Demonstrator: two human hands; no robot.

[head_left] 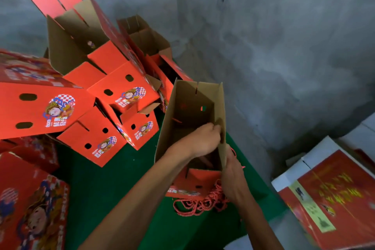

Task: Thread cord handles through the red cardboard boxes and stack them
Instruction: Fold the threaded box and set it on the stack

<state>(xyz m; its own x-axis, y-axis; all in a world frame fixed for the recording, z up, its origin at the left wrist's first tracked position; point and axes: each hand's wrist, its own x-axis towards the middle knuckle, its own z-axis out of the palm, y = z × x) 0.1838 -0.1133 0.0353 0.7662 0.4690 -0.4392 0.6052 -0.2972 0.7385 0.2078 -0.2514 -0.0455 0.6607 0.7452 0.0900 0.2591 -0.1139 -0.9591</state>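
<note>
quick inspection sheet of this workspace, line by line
surface: green table top, partly covered by boxes
job's things: open box stands upright in front of the person; bundle of red cords lies at its base; pile of red boxes behind it on the left, tipped at angles, their handle holes without cord
clutter: flat printed cartons at near left
hands: left hand reaches inside the open box, fingers curled at its right wall; right hand outside that wall, what it holds is hidden
cables: nothing seen
surroundings: grey concrete wall; red and white cartons at lower right
</note>
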